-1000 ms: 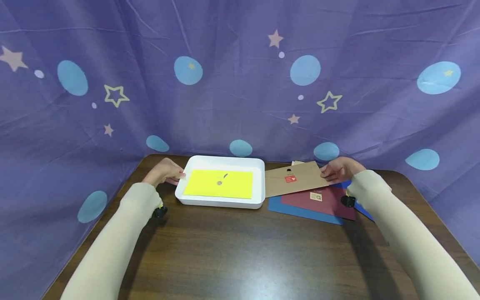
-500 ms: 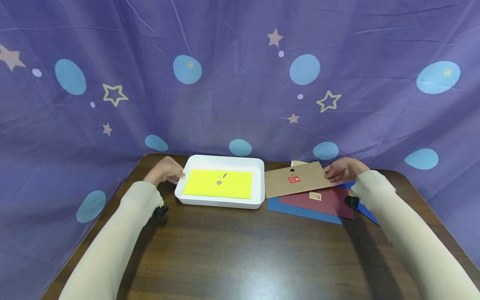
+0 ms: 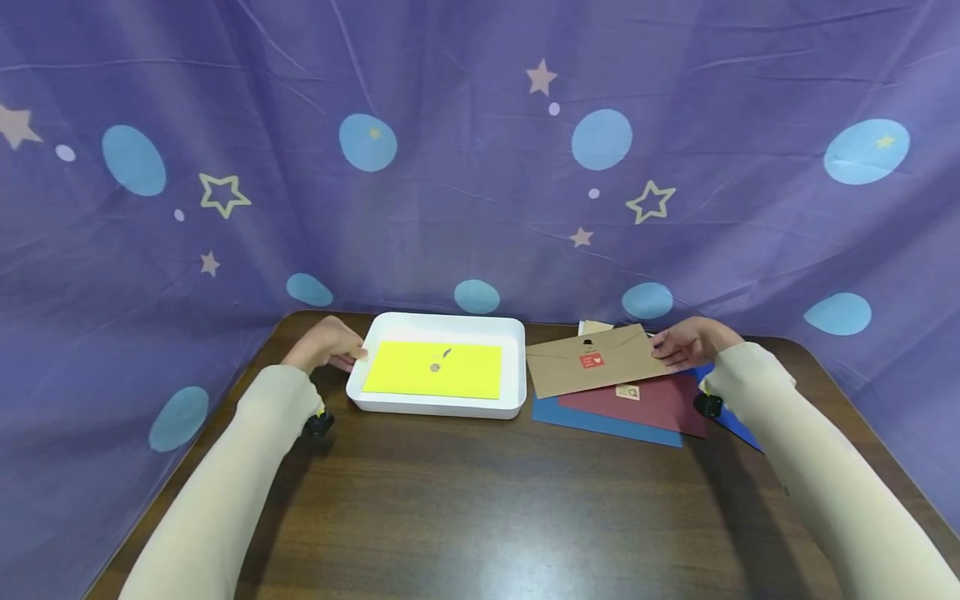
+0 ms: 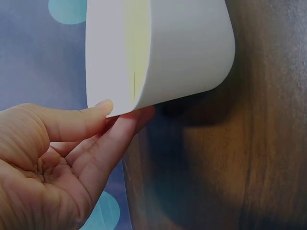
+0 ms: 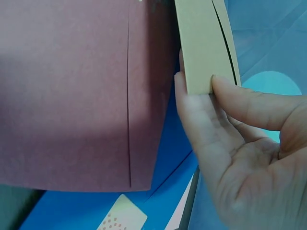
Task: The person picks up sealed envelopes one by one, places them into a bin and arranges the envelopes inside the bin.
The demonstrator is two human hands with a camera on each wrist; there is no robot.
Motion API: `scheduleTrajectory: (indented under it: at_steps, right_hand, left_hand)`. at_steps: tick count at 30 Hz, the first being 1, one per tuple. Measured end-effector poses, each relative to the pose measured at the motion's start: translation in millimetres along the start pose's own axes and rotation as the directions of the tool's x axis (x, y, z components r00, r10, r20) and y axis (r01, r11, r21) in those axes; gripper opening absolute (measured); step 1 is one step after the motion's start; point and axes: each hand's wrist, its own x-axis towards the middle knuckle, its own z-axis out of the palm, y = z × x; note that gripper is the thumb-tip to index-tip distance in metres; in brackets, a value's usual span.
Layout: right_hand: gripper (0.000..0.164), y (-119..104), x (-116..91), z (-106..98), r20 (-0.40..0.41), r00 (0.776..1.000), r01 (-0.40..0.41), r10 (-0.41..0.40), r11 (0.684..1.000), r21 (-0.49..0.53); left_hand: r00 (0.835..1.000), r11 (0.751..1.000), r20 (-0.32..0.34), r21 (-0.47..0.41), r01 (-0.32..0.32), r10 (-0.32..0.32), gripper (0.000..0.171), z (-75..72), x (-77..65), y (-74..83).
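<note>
A left hand [image 3: 330, 343] gripping a white tray [image 3: 435, 406], a right hand [image 3: 686, 343] gripping a brown envelope [image 3: 622, 358]

The white tray is sitting at 11 o'clock on the wooden table [image 3: 420, 500], with a yellow envelope [image 3: 416, 371] lying flat inside it. At the tray's 9 o'clock side, the left hand is pinching the rim: the thumb is pressing on top and the fingers are bending underneath, parted only by the wall's thickness.

The brown envelope is slanting at 1 o'clock on the table, showing a red sticker [image 3: 592, 360] and a small black hat mark [image 3: 588, 342]. The right hand is pinching its 3 o'clock end, thumb on one face and fingers on the other, with just the paper between them. The envelope's 9 o'clock end is coming right beside the tray; whether they are touching, I cannot tell.

Below the brown envelope, towards 6 o'clock, a dark red envelope [image 3: 663, 404] is overlapping a dull blue envelope [image 3: 600, 423]. A bright blue envelope [image 5: 72, 211] is poking out at 4 o'clock, and a cream envelope [image 3: 594, 327] is peeking out at 12 o'clock. A purple curtain [image 3: 450, 217] is hanging behind everything
</note>
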Motion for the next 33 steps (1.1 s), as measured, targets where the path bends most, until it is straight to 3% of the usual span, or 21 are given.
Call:
scheduleTrajectory:
  at_steps: [16,26,33]
  right_hand:
    - [0.023,9.9,4.2,-1.8,0.018,1.000,-0.010,0.008,0.997,0.077]
    - [0.049,22.8,3.9,-7.7,0.003,1.000,0.019,-0.019,0.994,0.109]
    - [0.027,27.8,2.5,-10.4,0.009,0.999,0.044,-0.047,0.983,0.177]
  left_hand:
    - [1.000,1.000,0.003,-0.013,-0.009,0.009,0.036,0.1,0.2,-1.8]
    - [1.000,1.000,-0.003,-0.009,-0.004,0.004,0.036,0.0,-0.5,-1.4]
    - [1.000,1.000,-0.005,-0.017,-0.001,0.001,0.037,-1.1,0.7,-2.4]
